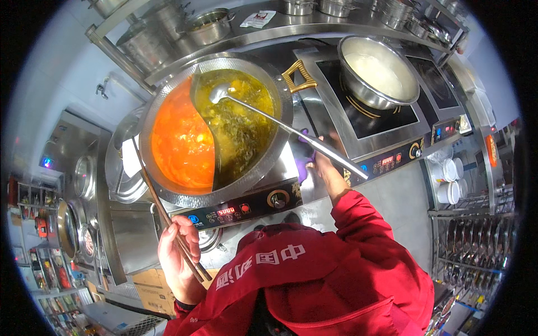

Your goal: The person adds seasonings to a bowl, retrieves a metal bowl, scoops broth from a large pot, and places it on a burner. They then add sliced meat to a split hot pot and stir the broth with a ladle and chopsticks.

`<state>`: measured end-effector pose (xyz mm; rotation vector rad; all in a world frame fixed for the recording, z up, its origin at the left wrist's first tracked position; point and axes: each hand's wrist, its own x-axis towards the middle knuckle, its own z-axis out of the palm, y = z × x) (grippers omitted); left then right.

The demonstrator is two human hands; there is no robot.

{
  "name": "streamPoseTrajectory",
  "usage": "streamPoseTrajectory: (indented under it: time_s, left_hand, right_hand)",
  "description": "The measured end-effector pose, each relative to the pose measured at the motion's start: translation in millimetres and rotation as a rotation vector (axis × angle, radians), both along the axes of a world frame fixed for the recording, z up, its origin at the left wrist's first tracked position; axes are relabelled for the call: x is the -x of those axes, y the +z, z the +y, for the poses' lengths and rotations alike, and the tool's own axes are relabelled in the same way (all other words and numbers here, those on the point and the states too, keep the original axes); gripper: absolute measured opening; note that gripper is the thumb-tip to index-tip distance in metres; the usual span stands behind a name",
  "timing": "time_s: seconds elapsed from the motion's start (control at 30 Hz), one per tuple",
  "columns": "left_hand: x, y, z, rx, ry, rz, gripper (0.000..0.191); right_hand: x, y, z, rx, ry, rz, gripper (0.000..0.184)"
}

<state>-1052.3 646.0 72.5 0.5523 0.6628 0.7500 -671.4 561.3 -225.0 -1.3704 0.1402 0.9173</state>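
A large hammered-metal pot (180, 197) stands before me, split by a curved divider into two soups. The orange-red soup (180, 143) fills the left side; the yellow-green soup (241, 126), with dark leafy bits, fills the right. Long wooden chopsticks (156, 195) are held in my left hand (180, 248), their far ends beside the pot's left rim. A steel ladle (273, 119) has its bowl in the yellow-green soup, and its handle slants over the rim above my right hand (323, 164). That hand grips a purple cloth (305, 161) against the steel counter, its fingers partly hidden by the handle.
An induction cooker (277, 199) sits under the pot. A steel pot of whitish liquid (380, 80) rests on a second cooker (361, 128) at right. The brass-coloured handle (299, 76) juts between them. Lidded steel pots (145, 48) line the back shelf (269, 35).
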Motion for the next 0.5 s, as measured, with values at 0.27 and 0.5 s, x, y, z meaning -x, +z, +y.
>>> streamPoseTrajectory:
  time_s: [0.27,0.5]
  left_hand:
    - [6.3,-2.4,8.7,-0.024,-0.086,-0.109,0.029]
    - [7.5,-1.3,10.7,-0.276,-0.256,0.199,0.038]
  right_hand:
    - [69.0,38.5,-46.6,0.447,0.405,-1.405,0.047]
    - [28.0,-22.0,7.3,0.149,0.443,-0.866,0.033]
